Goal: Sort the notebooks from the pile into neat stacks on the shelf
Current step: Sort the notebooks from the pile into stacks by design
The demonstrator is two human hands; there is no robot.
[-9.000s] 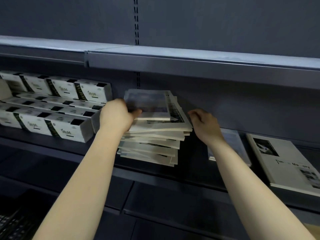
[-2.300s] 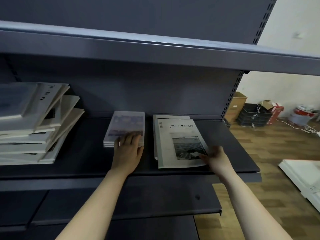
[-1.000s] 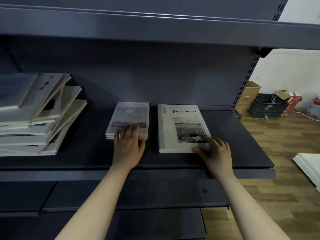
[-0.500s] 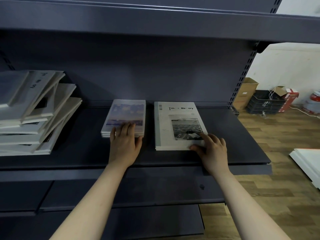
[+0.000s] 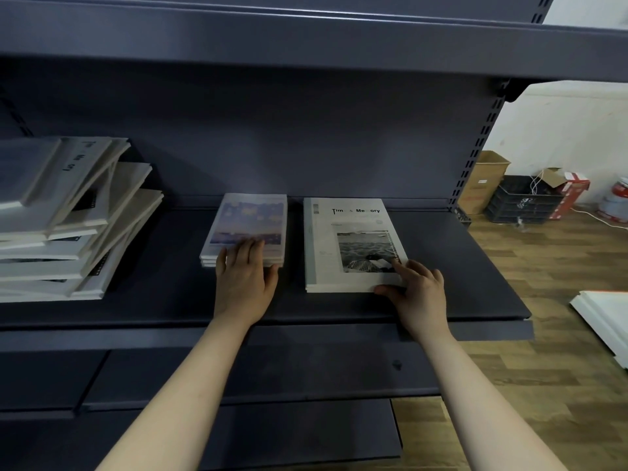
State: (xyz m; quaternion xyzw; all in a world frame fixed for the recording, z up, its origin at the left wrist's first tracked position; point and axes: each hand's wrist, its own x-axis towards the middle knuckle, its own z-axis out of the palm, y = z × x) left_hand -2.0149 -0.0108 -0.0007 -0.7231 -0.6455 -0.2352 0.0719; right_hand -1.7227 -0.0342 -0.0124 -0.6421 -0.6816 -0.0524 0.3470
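A messy pile of grey notebooks (image 5: pixel 64 226) leans at the left of the dark shelf (image 5: pixel 176 300). In the middle lies a small stack of notebooks with a purple sky cover (image 5: pixel 249 219). My left hand (image 5: pixel 244 277) rests flat on its near end, fingers straight. To the right lies a stack of larger white notebooks (image 5: pixel 346 239) with a black-and-white photo. My right hand (image 5: pixel 418 290) touches its near right corner, fingers on the cover and thumb against the front edge.
A shelf board (image 5: pixel 306 45) hangs low overhead. Lower shelves (image 5: pixel 238 375) jut out below my arms. To the right is wooden floor with a cardboard box (image 5: pixel 482 185), a black crate (image 5: pixel 523 198) and white boards (image 5: pixel 605 317).
Since a second ago both hands stay on the two stacks; only the view shifts slightly. Earlier, both hands were at the messy pile, and the large stack sat askew.
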